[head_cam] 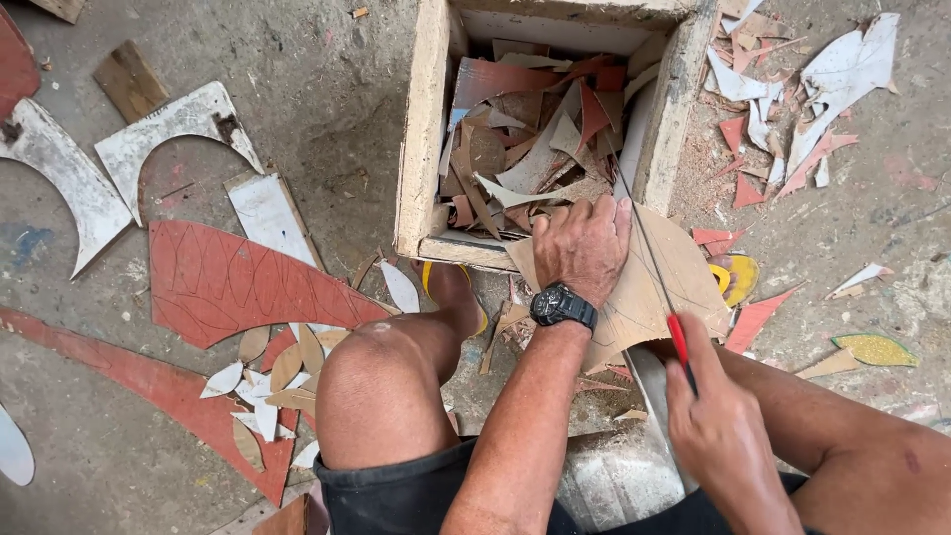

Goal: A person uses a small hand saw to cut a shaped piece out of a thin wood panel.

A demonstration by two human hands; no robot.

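So the brown board sheet (649, 282) with leaf shapes pencilled on it sits just right of centre in the frame, propped on the front edge of a rough wooden box (424, 129). The left hand (582, 243) is pressed flat on top of it, fingers together and spread over the sheet's upper edge, with a black wristwatch (563, 305) on the wrist. The right hand (721, 431), lower right, has its fingers clamped round the red handle of a thin saw blade (649, 253) that runs up across the sheet towards the box's right wall.

The box fills the top middle of the frame and is stuffed with offcuts (535, 129), brown, white and reddish slivers all jumbled. More scraps (792, 89) are scattered over the concrete floor (337, 89) in the upper right.

The person is seated low, bare left knee (381, 386) bottom centre, foot in a yellow sandal (448, 287) right by the box's front.

Over on the left there's a big red curved panel (233, 282) with leaf outlines drawn on it, a white arch-shaped piece (178, 134) above that, and a little pile of cut leaf shapes (272, 381) just beside the knee.
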